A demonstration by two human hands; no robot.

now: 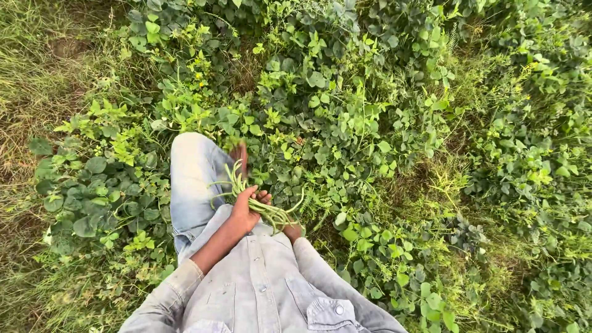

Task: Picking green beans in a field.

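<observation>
Head cam looks straight down at my own front. Left hand (245,209) is clenched around a bundle of long green bean pods (259,203), gripped about mid-length; pod ends fan out past the fist both ways, some up toward my foot (239,154), some curling down to the right over the shirt front. Right hand (292,232) sits just right of and below the left one, tucked under the trailing pod ends; only a small bit of it shows past the cuff, so I cannot tell whether it is closed, loose or holding any pods. Both forearms come in from the bottom in grey shirt sleeves (172,290), left one rolled back to mid-forearm. Directly beyond the left hand: my leg in light blue jeans (194,179), running up-left, bare foot at its end touching the foliage. All around the hands is a dense mat of broad-leaved green vines (345,105), thickest ahead and to the right; leaves crowd right up against the pods and knuckles, so the far pod tips blend into the plants and are hard to separate. A few small yellow flowers (198,77) show ahead of the left hand, well apart from it. Far left of the hands the vines thin into dry pale grass (31,80); thinner grassy patches also break the cover to the right, near the right hand.
</observation>
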